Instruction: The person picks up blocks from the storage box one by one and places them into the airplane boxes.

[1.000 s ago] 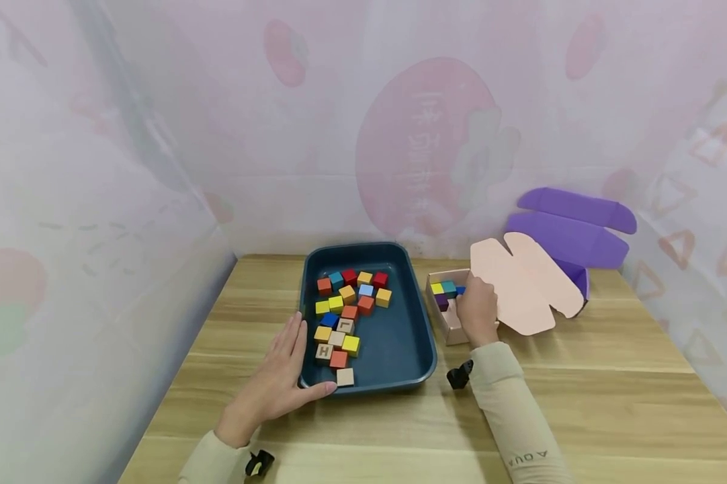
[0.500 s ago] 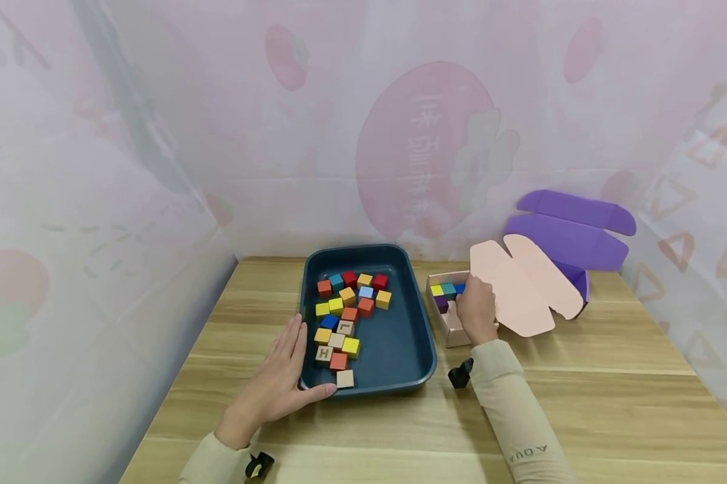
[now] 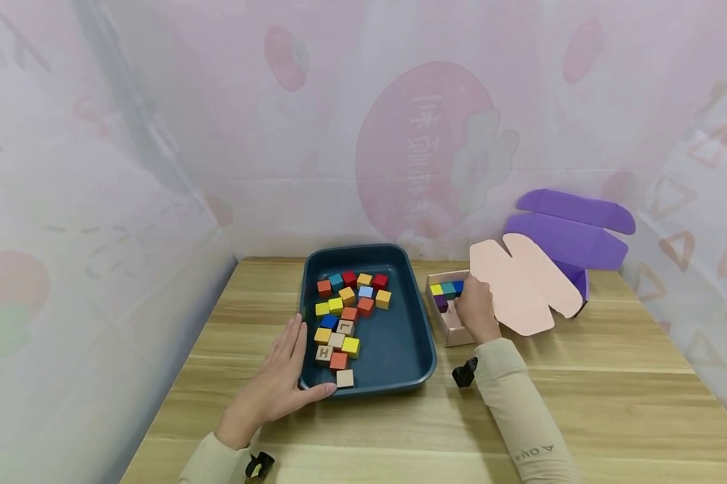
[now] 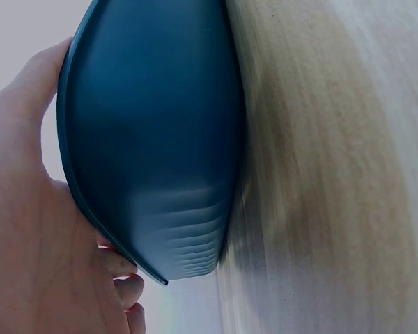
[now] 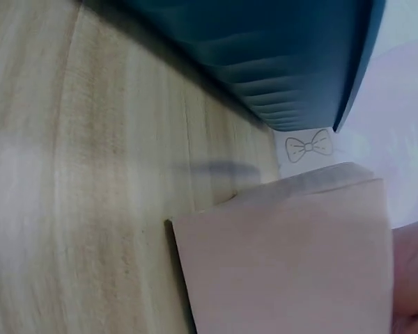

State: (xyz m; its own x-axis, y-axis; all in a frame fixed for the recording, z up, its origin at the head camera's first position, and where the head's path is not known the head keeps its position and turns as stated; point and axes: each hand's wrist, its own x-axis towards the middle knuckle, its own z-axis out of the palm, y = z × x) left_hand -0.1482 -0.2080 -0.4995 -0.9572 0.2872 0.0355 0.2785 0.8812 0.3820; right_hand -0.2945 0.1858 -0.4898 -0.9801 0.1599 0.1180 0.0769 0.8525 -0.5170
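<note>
My left hand [image 3: 275, 376] lies along the near-left corner of a dark teal tray [image 3: 400, 349], fingers straight along the side and thumb on the front rim. The left wrist view shows the palm against the tray's rim. Inside the tray lie several coloured cubes, among them a plain wooden cube [image 3: 345, 379] by the thumb and a wooden cube with an H [image 3: 324, 354]. My right hand [image 3: 477, 310] reaches down into a small pink cardboard box [image 3: 457, 336]. Its fingertips are hidden, so whether they hold something does not show. Beside them sit a blue cube [image 3: 458, 287], teal cube [image 3: 447, 290], yellow cube [image 3: 437, 290] and purple cube [image 3: 441, 304].
The pink box's raised lid [image 3: 523, 286] spreads to the right. Behind it stands an open purple box [image 3: 572, 235]. All rest on a wooden table [image 3: 629, 403], with a printed curtain [image 3: 315, 168] at the back and both sides.
My right hand and forearm have shifted very slightly within the pink box, and the blue cube beside the fingers shows a little more. My left hand and the tray stay as they were.
</note>
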